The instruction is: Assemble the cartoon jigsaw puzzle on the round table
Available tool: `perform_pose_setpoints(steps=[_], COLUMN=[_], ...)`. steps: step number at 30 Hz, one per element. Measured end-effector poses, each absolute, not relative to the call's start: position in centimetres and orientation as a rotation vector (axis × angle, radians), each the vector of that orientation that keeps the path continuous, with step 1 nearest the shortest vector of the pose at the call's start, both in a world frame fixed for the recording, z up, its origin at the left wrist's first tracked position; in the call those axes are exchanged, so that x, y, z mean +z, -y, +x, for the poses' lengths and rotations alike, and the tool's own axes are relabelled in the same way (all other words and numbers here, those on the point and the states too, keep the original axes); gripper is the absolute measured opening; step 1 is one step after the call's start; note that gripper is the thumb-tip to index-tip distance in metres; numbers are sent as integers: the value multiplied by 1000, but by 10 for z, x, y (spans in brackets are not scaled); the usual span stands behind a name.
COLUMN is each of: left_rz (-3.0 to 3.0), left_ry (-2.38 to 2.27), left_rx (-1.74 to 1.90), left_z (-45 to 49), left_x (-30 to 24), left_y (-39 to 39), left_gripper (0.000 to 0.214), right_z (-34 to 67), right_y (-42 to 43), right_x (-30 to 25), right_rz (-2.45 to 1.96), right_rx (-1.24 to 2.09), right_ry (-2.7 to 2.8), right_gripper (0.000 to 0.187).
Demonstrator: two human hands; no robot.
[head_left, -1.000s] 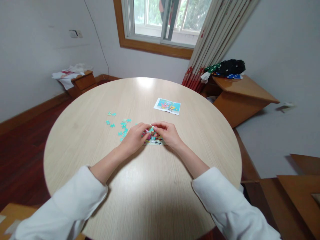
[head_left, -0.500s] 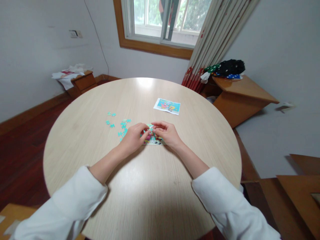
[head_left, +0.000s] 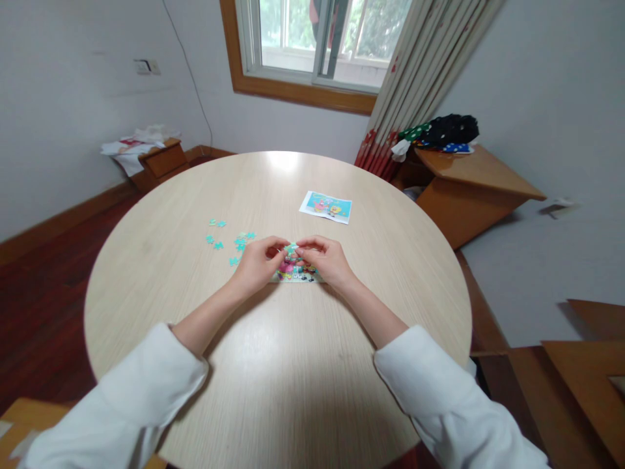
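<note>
A small, partly assembled colourful jigsaw puzzle (head_left: 291,271) lies flat on the round wooden table (head_left: 273,365). My left hand (head_left: 254,265) and my right hand (head_left: 326,261) meet just above it, fingers curled. Between their fingertips sits a teal puzzle piece (head_left: 291,247), pinched from both sides. Several loose teal pieces (head_left: 229,242) are scattered on the table left of my left hand. A printed reference picture (head_left: 327,207) lies farther back, beyond my right hand.
A low wooden desk (head_left: 476,185) with dark and dotted cloth on it stands to the right, by striped curtains (head_left: 415,85). A small wooden box with papers (head_left: 156,156) sits on the floor at the back left. More wooden boards (head_left: 576,384) lie at the right.
My left hand has drawn back a little to the left, uncovering more of the puzzle. The teal piece now shows between both hands' fingertips. The right hand has barely moved.
</note>
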State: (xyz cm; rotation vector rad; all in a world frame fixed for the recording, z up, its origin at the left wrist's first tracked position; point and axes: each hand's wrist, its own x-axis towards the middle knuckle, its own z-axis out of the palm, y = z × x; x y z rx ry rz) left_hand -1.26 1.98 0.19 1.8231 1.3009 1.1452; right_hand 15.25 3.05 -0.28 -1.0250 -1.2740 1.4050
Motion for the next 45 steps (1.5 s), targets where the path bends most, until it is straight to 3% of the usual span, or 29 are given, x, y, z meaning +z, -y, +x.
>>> perform_pose_setpoints(steps=[7,11,16,27,45], left_rz=[1760,1802,1850,1923,1783], left_ry=[-1511,-1577,-1588,-1576,-1520], left_rx=[1212,1165,1113,1102,1164], left_z=[-31,-33,-31,-30,-28], left_x=[-4,-10,-15,-12,-9], left_y=[-37,-44,-48,-46,-43], left_gripper=[25,25,24,28,14], right_z=[153,156,158,159,165], right_y=[-32,-30,-29,-30,-35], right_x=[-6,-5,-4,-6,-10], right_rz=[-1110,-1106,-1136,-1144,-1179], right_rx=[1326,1013,776,713,670], right_ry=[1309,1555,1744,1802,1825], right_gripper=[26,10,14,16,17])
